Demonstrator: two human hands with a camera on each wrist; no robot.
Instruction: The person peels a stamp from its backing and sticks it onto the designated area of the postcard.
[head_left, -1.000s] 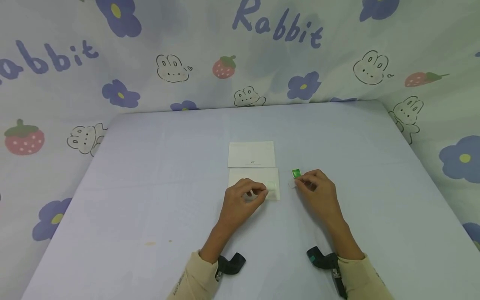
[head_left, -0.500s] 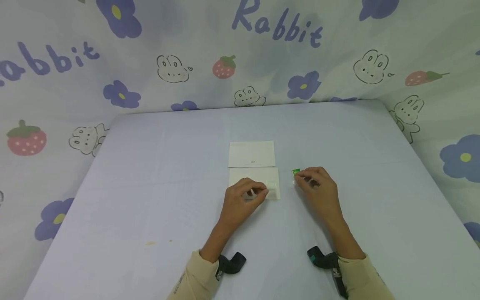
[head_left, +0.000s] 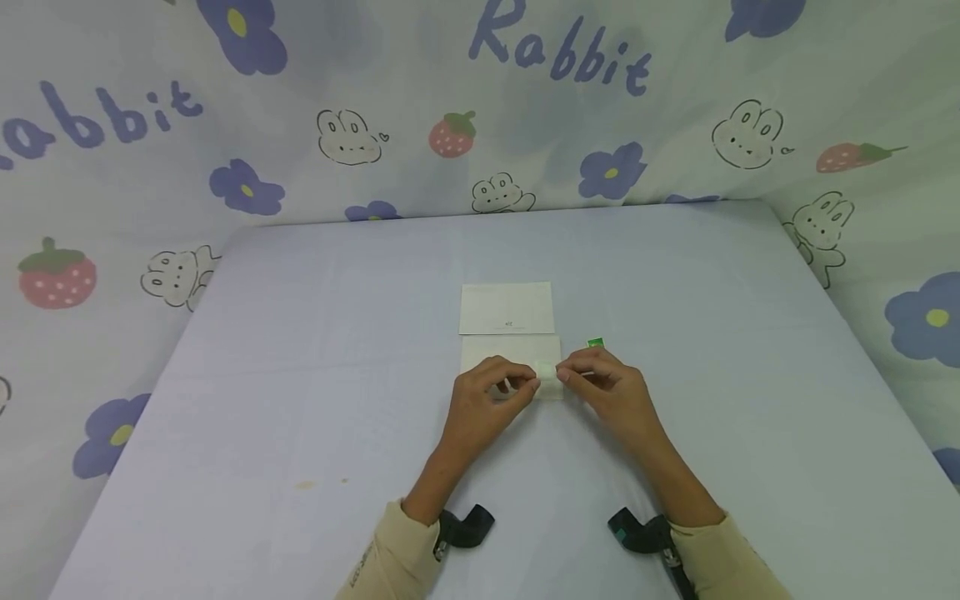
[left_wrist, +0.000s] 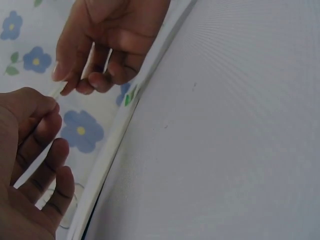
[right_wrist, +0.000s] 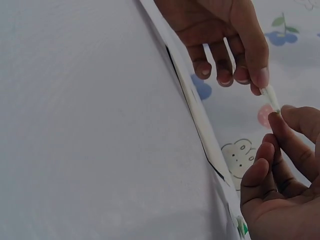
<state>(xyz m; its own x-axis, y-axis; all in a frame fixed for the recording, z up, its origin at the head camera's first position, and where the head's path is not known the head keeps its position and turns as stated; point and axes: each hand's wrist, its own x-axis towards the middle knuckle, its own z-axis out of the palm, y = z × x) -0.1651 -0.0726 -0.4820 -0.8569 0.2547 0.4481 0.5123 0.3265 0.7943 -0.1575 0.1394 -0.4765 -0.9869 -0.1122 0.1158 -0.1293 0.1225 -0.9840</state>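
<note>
My left hand pinches one end of a small, pale, translucent strip-like piece between thumb and forefinger. At its other end are the thumb and forefinger of my right hand, also pinching. Edge-on in the right wrist view, this piece looks thin and flat, spanning both sets of fingertips. It is held over the lower of two off-white rectangular panels, partly covered by my left hand. Just beyond my right hand lies a small green square, its near part hidden.
The upper off-white panel, with tiny print near its lower edge, adjoins the lower one. Both lie on a white-covered table. A patterned curtain surrounds the back and sides. Brownish spots mark the cloth at front left.
My right hand has left the green square, moving left to pinch the pale piece's free end. A clear bit seen by the green square earlier is out of sight. My left hand has stayed put.
</note>
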